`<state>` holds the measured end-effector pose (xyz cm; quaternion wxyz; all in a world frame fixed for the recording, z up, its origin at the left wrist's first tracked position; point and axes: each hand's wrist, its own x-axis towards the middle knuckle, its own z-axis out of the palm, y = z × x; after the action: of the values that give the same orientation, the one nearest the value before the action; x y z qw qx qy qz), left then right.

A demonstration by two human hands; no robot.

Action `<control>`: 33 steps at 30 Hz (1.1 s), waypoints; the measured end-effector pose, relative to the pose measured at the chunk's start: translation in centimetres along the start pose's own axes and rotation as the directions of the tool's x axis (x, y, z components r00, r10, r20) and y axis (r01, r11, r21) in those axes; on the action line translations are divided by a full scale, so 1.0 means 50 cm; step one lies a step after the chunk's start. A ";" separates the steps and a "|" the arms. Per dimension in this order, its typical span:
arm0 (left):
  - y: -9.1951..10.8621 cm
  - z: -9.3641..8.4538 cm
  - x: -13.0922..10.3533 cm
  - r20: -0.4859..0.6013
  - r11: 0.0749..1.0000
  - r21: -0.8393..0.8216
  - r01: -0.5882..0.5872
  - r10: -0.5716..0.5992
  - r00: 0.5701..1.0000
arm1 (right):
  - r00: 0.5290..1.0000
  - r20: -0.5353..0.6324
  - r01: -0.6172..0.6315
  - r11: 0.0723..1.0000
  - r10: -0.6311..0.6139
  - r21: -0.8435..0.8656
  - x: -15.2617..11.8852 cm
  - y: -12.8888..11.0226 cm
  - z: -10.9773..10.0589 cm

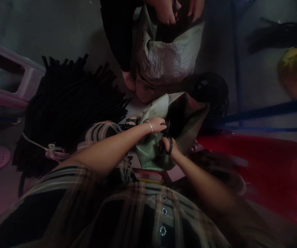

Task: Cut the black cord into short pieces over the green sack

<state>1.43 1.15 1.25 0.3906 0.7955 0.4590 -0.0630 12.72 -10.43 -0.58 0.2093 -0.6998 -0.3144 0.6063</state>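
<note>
Over the mouth of a greenish woven sack (150, 155), my left hand (157, 124), with a silver bangle at its wrist, has its fingers closed on a small black piece (168, 126). The kind of piece is too dark to tell. Just below and to the right, my right hand (165, 144) is curled shut near the sack's front rim, with a dark bangle at its wrist. Whatever it may hold is lost in shadow. The sack stands upright between my legs with its top gaping, and its inside is black.
A large bundle of black strips or tubes (70, 89), with a pale cord (34, 142) near it, lies at left beside a pink plastic stool (30, 77). Opposite, another person's hands (167, 12) are over a second sack (170, 60). Black coils (211, 91) and a red surface (267, 168) are at right.
</note>
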 end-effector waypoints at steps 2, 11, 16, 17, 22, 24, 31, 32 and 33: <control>-0.001 -0.001 0.002 0.012 1.000 -0.002 0.031 -0.031 0.999 | 1.000 0.003 0.014 1.000 -0.014 0.013 0.001 0.002 0.001; -0.001 -0.007 0.002 0.021 0.995 0.003 0.102 -0.102 0.995 | 0.999 0.026 -0.032 0.997 0.031 0.077 0.004 0.018 0.012; 0.009 -0.024 -0.004 -0.054 0.980 -0.071 0.188 -0.192 0.980 | 0.998 0.061 -0.023 0.997 0.019 0.067 0.010 0.018 0.014; 0.011 -0.027 -0.005 -0.065 0.973 -0.094 0.209 -0.215 0.974 | 0.998 0.065 -0.026 0.998 0.022 0.065 0.011 0.017 0.015; 0.015 -0.026 -0.008 -0.044 0.953 -0.202 0.227 -0.240 0.970 | 0.995 0.096 0.014 1.000 -0.016 0.023 0.011 0.014 0.018; 0.015 -0.023 -0.009 -0.014 0.950 -0.224 0.217 -0.226 0.974 | 0.994 0.105 0.037 0.999 -0.037 0.001 0.012 0.016 0.017; 0.021 -0.024 -0.011 0.050 0.957 -0.192 0.216 -0.210 0.976 | 0.995 0.055 0.095 0.988 -0.088 -0.126 0.016 0.011 0.008; 0.021 -0.025 -0.012 0.056 0.960 -0.185 0.211 -0.204 0.977 | 0.995 0.051 0.091 0.986 -0.085 -0.142 0.016 0.011 0.007; 0.022 -0.025 -0.012 0.063 0.963 -0.178 0.204 -0.195 0.979 | 0.996 0.047 0.086 0.984 -0.080 -0.159 0.016 0.010 0.005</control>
<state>1.61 1.28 3.00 0.4642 0.7041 0.5318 -0.0773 12.61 -10.25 -1.54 0.1711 -0.6883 -0.3953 0.5837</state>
